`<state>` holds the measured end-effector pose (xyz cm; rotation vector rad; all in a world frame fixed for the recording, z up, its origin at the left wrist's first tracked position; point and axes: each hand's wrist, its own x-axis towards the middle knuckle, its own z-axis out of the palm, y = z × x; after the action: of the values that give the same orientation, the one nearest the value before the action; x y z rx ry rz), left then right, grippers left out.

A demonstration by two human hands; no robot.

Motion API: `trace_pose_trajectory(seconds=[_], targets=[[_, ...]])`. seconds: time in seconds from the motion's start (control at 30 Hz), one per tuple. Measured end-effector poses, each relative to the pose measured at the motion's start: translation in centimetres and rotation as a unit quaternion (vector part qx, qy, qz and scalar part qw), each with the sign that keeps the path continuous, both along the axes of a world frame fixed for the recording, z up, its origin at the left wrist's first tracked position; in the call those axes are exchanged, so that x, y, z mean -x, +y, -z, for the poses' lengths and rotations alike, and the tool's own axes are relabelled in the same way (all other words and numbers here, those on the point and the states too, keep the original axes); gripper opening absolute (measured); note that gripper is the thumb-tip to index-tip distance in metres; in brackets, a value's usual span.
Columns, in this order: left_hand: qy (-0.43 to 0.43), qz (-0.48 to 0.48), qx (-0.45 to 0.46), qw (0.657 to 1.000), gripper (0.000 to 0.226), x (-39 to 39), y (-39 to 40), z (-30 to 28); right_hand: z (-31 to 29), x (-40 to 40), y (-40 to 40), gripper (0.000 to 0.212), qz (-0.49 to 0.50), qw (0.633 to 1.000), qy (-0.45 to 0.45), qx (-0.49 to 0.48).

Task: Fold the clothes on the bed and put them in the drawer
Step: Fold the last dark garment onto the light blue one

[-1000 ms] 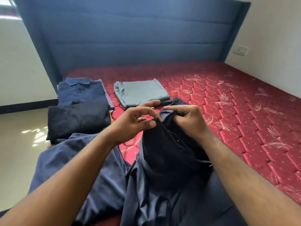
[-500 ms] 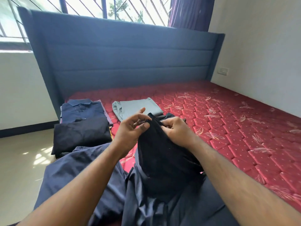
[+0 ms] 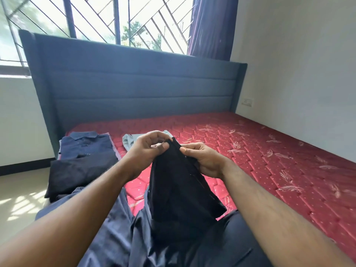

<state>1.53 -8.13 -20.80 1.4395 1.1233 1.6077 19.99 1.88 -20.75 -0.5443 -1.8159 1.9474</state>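
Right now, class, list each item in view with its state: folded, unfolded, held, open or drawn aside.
black garment: unfolded, held up by both hands
left hand: pinching its top edge
right hand: gripping its top edge
navy collared shirt: folded
grey garment: folded
curtain: drawn aside

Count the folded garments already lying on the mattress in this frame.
3: a navy collared shirt near the headboard at left, a black folded piece in front of it, and a grey-green one partly behind the left hand. More could be hidden.
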Motion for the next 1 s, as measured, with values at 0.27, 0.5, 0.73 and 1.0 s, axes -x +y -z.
trace_pose_trajectory(seconds=[0.27, 0.5, 0.73, 1.0], targets=[[0.085, -0.057, -0.009, 0.995, 0.024, 0.6, 2.1, -0.8, 1.8, 0.0, 1.1, 0.030, 0.089, 0.985, -0.033, -0.144], [0.095, -0.179, -0.038, 0.979, 0.037, 6.0, 4.5, -4.6, 12.4, -6.0, 3.9, 0.022, 0.131, 0.933, -0.314, -0.114], [0.070, -0.325, -0.010, 0.943, 0.030, 12.8, 5.3, -9.2, 3.6, -2.3, 6.1, 0.029, 0.176, 0.978, 0.034, 0.110], [0.075, -0.425, -0.085, 0.898, 0.025, 19.8, 5.1, -21.0, -14.9, 2.7, 7.6, 0.056, 0.062, 0.979, 0.120, -0.152]])
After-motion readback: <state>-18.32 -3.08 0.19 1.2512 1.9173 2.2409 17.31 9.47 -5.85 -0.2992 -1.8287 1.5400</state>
